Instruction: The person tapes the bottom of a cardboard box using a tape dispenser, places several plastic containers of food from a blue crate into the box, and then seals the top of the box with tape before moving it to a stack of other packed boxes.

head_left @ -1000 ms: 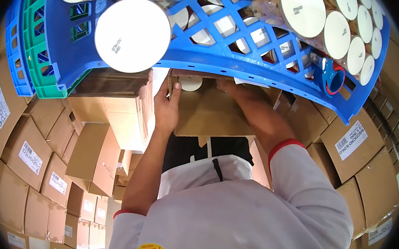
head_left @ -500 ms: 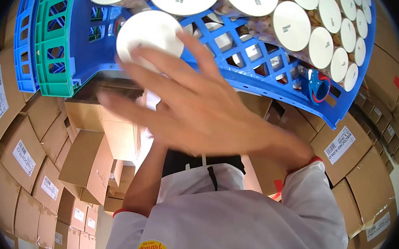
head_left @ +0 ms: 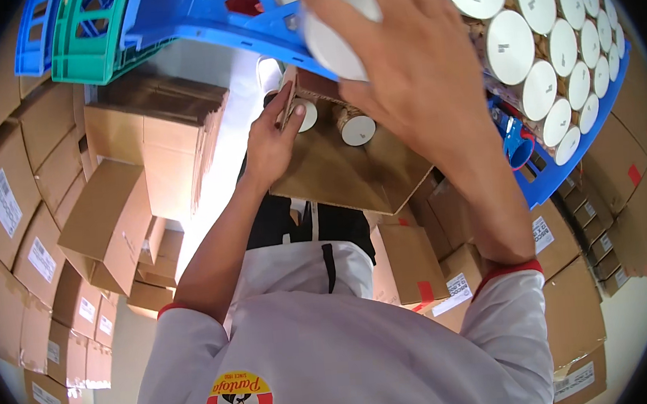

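My right hand [head_left: 425, 49] is closed round a white-lidded tub [head_left: 334, 45] at the front edge of the blue plastic crate [head_left: 250, 39]. A second white rim shows behind that lid, and I cannot tell whether it is gripped too. Lower down, my left hand [head_left: 272, 141] grips the left wall of an open cardboard box [head_left: 336, 167], thumb on the inside. Within that box stand two white-lidded tubs, one [head_left: 306, 117] by my left thumb and another [head_left: 358, 130] to its right. Many more tubs [head_left: 510, 47] fill the right part of the crate in rows.
A blue and red tape dispenser [head_left: 518, 145] lies at the crate's front right. Green crate [head_left: 73, 62] edges show at far left. An open carton [head_left: 105, 227] and stacked labelled cartons [head_left: 4, 200] stand on the left; more cartons [head_left: 573, 289] are on the right.
My right hand has moved right and now grips a tub. The left hand, hidden before, now shows on the open box, which has come into view below the crate.
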`<state>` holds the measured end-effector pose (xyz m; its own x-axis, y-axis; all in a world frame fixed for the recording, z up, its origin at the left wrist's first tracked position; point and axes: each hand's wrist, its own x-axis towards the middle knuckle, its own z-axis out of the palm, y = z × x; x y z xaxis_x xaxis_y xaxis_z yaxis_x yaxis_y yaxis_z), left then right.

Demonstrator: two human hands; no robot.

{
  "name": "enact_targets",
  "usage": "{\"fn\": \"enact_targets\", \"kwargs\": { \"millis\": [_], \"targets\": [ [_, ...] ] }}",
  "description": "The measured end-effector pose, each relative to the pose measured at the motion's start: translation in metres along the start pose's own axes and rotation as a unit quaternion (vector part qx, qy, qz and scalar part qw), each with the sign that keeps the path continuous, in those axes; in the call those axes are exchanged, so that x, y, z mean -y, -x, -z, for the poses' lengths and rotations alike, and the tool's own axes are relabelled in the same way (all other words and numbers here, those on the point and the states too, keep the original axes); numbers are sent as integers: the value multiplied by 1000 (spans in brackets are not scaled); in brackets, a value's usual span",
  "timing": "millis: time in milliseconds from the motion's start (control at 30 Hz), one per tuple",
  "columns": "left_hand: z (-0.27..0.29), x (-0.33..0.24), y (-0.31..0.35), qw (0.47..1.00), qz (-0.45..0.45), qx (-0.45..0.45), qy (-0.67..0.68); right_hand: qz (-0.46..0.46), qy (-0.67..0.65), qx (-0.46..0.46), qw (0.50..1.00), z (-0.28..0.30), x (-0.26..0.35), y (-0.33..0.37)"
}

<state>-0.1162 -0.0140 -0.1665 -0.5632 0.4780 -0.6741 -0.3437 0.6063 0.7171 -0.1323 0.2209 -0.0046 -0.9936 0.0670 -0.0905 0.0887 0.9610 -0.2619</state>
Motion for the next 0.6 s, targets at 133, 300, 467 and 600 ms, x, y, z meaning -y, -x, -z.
{"fn": "enact_targets", "kwargs": {
  "millis": [133,300,467,600],
  "targets": [
    [-1,9,-1,1000,-9,-15,-11,-8,-102,-29,994,34,-1,51],
    [-3,3,4,999,10,-13,-35,49,-276,151,948,40,12,99],
    [-3,5,1,1000,-4,-19,-25,103,-48,292,950,-120,26,136],
    [-5,4,-1,1000,-2,-17,-15,77,20,254,964,-238,-7,164]
  ]
}}
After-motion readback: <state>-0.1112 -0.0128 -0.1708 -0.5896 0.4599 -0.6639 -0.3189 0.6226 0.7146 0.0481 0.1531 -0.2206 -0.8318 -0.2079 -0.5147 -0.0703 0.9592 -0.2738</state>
